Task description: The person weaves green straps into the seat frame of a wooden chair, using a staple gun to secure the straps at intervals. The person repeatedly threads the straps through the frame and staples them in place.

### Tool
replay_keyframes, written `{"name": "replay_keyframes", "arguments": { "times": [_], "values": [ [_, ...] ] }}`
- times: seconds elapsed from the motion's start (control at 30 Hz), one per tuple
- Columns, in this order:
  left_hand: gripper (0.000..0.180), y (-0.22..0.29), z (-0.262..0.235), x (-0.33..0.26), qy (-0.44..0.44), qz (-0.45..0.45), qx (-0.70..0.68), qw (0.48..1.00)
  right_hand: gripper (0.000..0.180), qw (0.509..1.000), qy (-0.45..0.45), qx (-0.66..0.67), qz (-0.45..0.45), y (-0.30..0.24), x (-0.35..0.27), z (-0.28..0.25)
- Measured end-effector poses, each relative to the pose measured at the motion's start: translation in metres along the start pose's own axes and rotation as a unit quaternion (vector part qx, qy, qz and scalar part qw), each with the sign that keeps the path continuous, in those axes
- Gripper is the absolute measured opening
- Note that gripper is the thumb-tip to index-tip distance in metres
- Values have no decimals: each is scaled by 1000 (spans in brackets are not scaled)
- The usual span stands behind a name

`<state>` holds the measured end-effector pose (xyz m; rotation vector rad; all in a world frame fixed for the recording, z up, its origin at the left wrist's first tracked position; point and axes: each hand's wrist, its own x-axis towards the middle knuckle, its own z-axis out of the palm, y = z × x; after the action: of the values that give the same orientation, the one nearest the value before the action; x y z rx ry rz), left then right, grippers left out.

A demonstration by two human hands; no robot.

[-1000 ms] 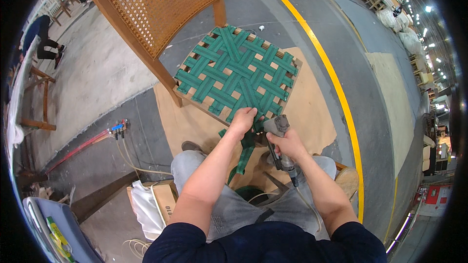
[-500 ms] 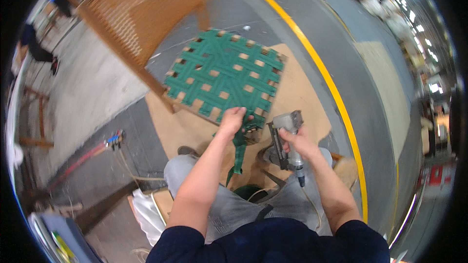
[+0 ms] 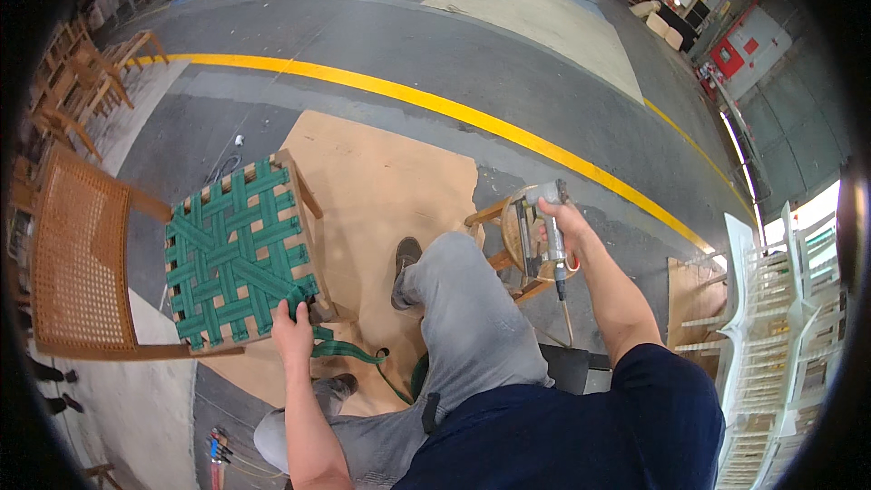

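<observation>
A wooden chair lies with its seat [image 3: 238,252] woven from green webbing straps and a cane back [image 3: 80,259] at the left. My left hand [image 3: 292,331] grips the near corner of the seat, holding a loose green strap [image 3: 349,354] that trails down toward my legs. My right hand [image 3: 555,229] is out to the right, shut on a grey staple gun [image 3: 535,234], which it holds over a small round wooden stool [image 3: 508,234]. The gun's hose runs down from the handle.
A sheet of brown board [image 3: 390,191] covers the floor under the chair. A yellow line [image 3: 435,104] crosses the grey floor. Wooden chairs [image 3: 77,82] stand at the far left, white chair frames [image 3: 771,336] are stacked at the right.
My head has turned right, so the chair has swung to the left of view. My right hand has carried the staple gun away from the seat and out over the stool.
</observation>
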<state>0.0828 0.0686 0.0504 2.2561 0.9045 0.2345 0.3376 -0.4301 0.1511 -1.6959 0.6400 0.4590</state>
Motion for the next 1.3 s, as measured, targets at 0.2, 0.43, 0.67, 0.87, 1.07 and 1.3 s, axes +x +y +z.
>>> {"name": "replay_keyframes", "arguments": {
  "times": [0.2,0.43,0.67,0.87,1.07,1.3],
  "values": [
    [58,7,4,-1,3,-15,7,1000,40,988,-86,116,54,42,62,-26],
    [50,9,2,3,-49,-41,-8,998,62,895,168,-406,-78,57,77,-31],
    [56,-8,6,1,-78,-69,-50,993,44,803,191,-546,-141,72,46,-78],
    [40,-1,-2,2,-36,-68,-163,984,43,812,211,-495,-225,121,53,-106],
    [29,-3,-39,16,-154,-263,-530,791,49,970,33,-229,-72,63,30,-101],
    [29,-5,-51,32,-102,-248,-580,769,59,786,-180,-383,-451,-12,-7,106]
  ]
}}
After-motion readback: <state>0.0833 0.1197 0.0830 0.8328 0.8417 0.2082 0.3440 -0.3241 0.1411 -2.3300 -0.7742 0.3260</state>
